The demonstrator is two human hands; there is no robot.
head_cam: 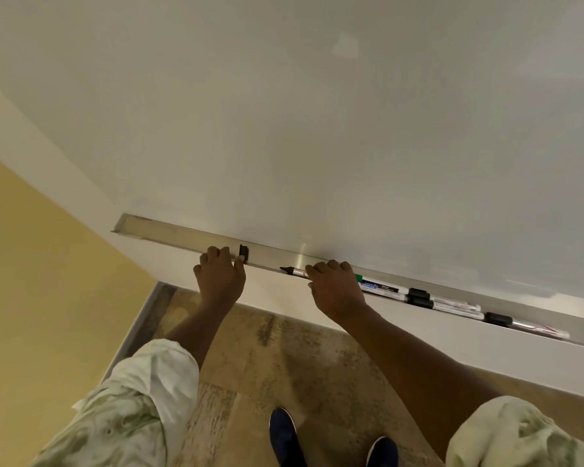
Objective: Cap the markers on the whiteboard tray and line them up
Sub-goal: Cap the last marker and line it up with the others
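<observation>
**One marker is open, its cap is close by; the others look capped**

The whiteboard tray (169, 232) runs along the bottom edge of the board. In the middle of it lies an uncapped marker (292, 271) with its black tip bare and pointing to the person's left. The right hand (334, 288) is curled over the body of this marker and seems to grip it, though the fingers hide the contact. The left hand (220, 278) rests at the tray edge, and its thumb and fingertips pinch a loose black cap (243, 253), or at least touch it; I cannot tell if the cap is lifted.

To the right of the right hand, a marker with a green end (380, 286), two markers with black caps (444, 302) side by side and one more capped marker (526, 325) lie in the tray, near each other but not in one neat row.

My judgement: the capping is almost done, with this one marker left. The lining up is still to do.
</observation>
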